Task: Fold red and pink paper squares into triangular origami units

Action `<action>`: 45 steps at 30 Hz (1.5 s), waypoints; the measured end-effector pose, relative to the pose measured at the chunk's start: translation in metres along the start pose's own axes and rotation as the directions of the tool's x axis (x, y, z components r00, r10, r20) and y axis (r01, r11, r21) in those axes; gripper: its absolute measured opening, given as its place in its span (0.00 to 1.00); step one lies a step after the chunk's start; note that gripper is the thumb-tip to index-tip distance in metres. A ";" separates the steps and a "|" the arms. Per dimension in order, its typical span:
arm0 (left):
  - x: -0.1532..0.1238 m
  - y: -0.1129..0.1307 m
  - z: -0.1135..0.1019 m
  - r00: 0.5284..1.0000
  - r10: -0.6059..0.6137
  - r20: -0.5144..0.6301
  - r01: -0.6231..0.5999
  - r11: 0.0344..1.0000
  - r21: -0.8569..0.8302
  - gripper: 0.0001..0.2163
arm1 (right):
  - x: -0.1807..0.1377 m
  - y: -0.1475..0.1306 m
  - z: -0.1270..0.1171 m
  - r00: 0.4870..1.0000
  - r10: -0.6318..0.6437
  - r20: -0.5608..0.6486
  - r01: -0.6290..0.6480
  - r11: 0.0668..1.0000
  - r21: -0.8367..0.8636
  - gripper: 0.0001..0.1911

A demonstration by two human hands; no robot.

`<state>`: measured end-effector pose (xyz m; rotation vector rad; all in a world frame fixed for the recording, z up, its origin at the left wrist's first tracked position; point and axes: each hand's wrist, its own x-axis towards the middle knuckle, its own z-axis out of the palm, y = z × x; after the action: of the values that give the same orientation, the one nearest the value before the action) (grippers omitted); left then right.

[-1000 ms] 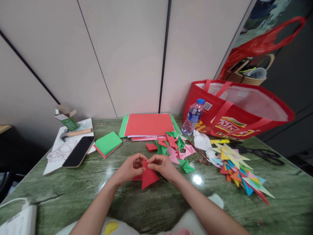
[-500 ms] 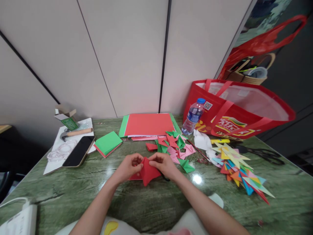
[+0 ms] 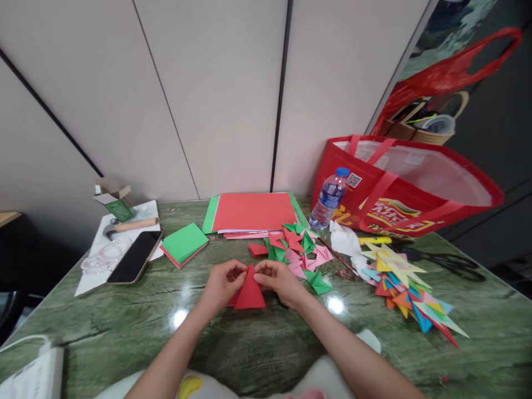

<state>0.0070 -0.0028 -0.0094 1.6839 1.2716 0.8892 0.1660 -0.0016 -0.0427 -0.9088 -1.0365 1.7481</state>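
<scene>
A folded red paper triangle (image 3: 250,293) is held above the green marble table (image 3: 124,327), point up. My left hand (image 3: 222,283) pinches its left side near the tip. My right hand (image 3: 279,281) pinches the right side of the tip. Both hands have fingers curled closed on the paper. Just beyond them lies a heap of small folded red, green and pink paper pieces (image 3: 297,250).
A stack of red and green sheets (image 3: 251,213) lies at the back, a green paper pad (image 3: 183,243) left of it. A phone (image 3: 135,257), hammer (image 3: 129,225) and small box (image 3: 114,200) sit left. A water bottle (image 3: 328,199), red bag (image 3: 405,185), scissors (image 3: 446,261) and multicoloured paper spikes (image 3: 409,291) are right.
The red paper has been turned and flattened: its point hung down toward me a second ago, and it now points up between my fingertips. Both hands stayed in place.
</scene>
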 end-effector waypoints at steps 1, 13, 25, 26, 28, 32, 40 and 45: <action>-0.001 0.000 0.001 0.999 0.036 -0.009 -0.035 0.998 0.054 0.05 | 0.000 0.000 0.000 1.000 -0.007 -0.008 0.007 1.000 -0.002 0.15; -0.002 -0.001 0.002 0.985 0.164 -0.056 -0.148 0.966 0.214 0.06 | 0.004 0.006 -0.002 0.987 -0.155 -0.044 0.139 0.957 -0.254 0.13; 0.000 -0.003 0.004 1.000 -0.003 0.007 0.002 0.999 0.037 0.08 | 0.002 0.000 0.001 0.973 -0.218 -0.080 0.180 0.926 -0.332 0.11; 0.000 -0.003 0.004 1.000 -0.003 0.006 0.003 0.999 0.037 0.07 | 0.002 0.000 0.001 0.972 -0.223 -0.079 0.184 0.922 -0.340 0.11; -0.001 -0.003 0.004 1.000 -0.005 0.001 0.005 0.999 0.038 0.07 | 0.002 0.001 0.001 0.970 -0.230 -0.074 0.190 0.917 -0.351 0.10; -0.002 0.000 0.005 1.000 -0.021 0.014 0.021 1.000 -0.002 0.07 | 0.002 0.002 0.001 0.968 -0.243 -0.062 0.205 0.909 -0.364 0.09; -0.001 0.001 0.004 0.997 -0.026 -0.072 0.019 0.995 -0.095 0.06 | -0.001 0.000 0.003 0.953 -0.298 -0.047 0.259 0.888 -0.380 0.06; -0.002 0.002 0.002 0.992 -0.116 -0.042 0.107 0.979 -0.171 0.07 | -0.003 -0.001 0.005 0.958 -0.286 -0.035 0.258 0.907 -0.333 0.08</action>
<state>0.0093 -0.0058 -0.0086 1.4518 1.2744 0.9508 0.1625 -0.0054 -0.0393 -0.9761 -1.3531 1.3175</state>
